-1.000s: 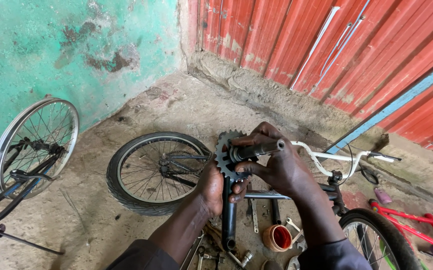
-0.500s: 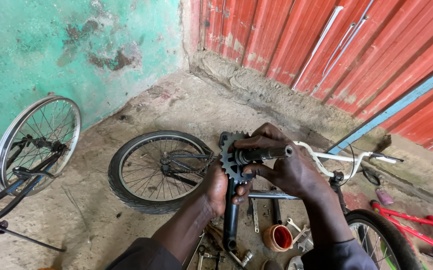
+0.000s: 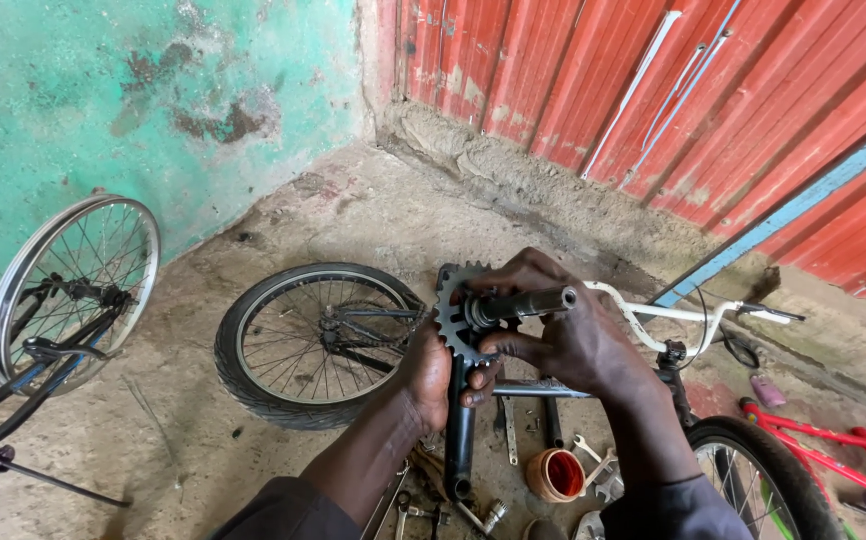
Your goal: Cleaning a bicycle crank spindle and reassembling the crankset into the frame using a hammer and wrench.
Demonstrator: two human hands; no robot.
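I hold a black bicycle crankset (image 3: 458, 330) upright in front of me, its toothed chainring facing left and its crank arm (image 3: 459, 440) hanging down. My left hand (image 3: 431, 368) grips it from behind at the chainring's lower edge. My right hand (image 3: 563, 335) wraps over the top and side, fingers around the grey threaded spindle (image 3: 523, 303) that sticks out to the right. Both hands are closed on the part.
A bicycle lies on the dirt floor with its black-tyred wheel (image 3: 305, 345) and white handlebar (image 3: 688, 318). A small red pot (image 3: 554, 473) and loose wrenches (image 3: 593, 462) sit below my hands. A silver-rimmed wheel (image 3: 68, 285) stands left; a red bike frame (image 3: 833, 450) lies right.
The crankset and both hands have shifted slightly right and up in the view; the spindle now points more level to the right. My grip stays the same.
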